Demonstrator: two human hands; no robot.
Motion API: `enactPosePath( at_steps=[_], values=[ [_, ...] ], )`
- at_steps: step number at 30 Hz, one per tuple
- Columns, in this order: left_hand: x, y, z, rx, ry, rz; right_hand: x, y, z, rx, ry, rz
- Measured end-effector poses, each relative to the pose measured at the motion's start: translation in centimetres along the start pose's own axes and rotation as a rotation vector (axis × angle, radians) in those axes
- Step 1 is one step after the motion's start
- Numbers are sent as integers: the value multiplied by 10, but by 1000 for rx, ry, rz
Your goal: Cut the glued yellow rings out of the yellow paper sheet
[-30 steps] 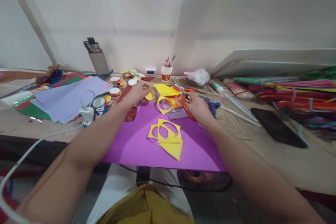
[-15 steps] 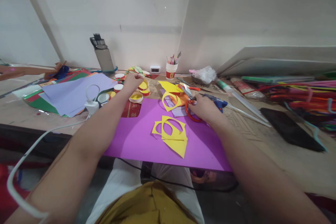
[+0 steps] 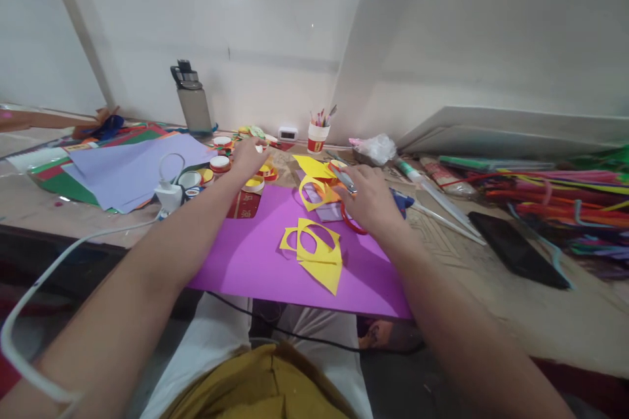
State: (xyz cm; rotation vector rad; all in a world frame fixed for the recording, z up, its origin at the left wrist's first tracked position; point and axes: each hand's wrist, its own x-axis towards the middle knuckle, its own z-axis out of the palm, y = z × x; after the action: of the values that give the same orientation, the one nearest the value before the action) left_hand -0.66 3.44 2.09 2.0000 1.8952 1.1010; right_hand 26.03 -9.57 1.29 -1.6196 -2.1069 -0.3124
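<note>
the left hand (image 3: pixel 249 157) reaches to the far side of the worktop (image 3: pixel 491 321), its back to the view and its fingers bent downward; the fingertips are too small and hidden to tell whether they are closed on anything. just beside it, to the right, lie small yellow rings (image 3: pixel 268 172), and nearer the person, below the wrist, sits a shallow round tub (image 3: pixel 254 184) with a yellow inside. a white-topped tub (image 3: pixel 220 163) stands to the left of the hand.

the right hand (image 3: pixel 369 193) lies palm down over the scissors (image 3: pixel 345 180), touching them, its fingers partly curled. the grey metal part shows beyond the fingers to the left, and a red-orange handle loop shows beneath the palm; whether the hand grips them firmly cannot be told. a yellow paper piece (image 3: pixel 310 165) lies just to the left of the scissors.

between the forearms, nearer the person, yellow paper scraps (image 3: pixel 325 273) with round holes lie flat on the purple sheet (image 3: pixel 275 288). a blue glue gun (image 3: pixel 401 201) is beside the right hand, partly covered by it. a black phone (image 3: pixel 515 249) lies farther right.
</note>
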Motion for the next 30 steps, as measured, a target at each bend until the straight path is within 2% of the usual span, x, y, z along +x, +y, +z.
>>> enactPosePath(
  at_steps=[2, 4, 10, 12, 15, 16, 20, 23, 26, 30],
  values=[
    [-3, 7, 2, 8, 56, 100, -1, -7, 5, 126, -25, -110],
    [-8, 14, 6, 7, 89, 200, -5, -16, 8, 193, -142, -191],
    [-29, 27, 24, -24, -14, 335, -15, -36, 8, 260, -359, -405],
    [-34, 30, 29, -43, -40, 366, -16, -36, 7, 305, -346, -402],
    [-38, 31, 35, -113, -61, 389, -15, -35, 6, 316, -222, -328],
    [-39, 31, 36, -139, -68, 381, -15, -35, 6, 299, -221, -313],
    [-39, 30, 38, -201, -114, 353, -16, -36, 8, 262, -413, -362],
    [-38, 28, 38, -219, -121, 354, -18, -39, 5, 335, -449, -395],
    [-38, 28, 38, -233, -136, 358, -22, -45, -5, 451, -500, -432],
    [-41, 30, 38, -228, -168, 375, -27, -52, -24, 649, -675, -485]
  ],
)
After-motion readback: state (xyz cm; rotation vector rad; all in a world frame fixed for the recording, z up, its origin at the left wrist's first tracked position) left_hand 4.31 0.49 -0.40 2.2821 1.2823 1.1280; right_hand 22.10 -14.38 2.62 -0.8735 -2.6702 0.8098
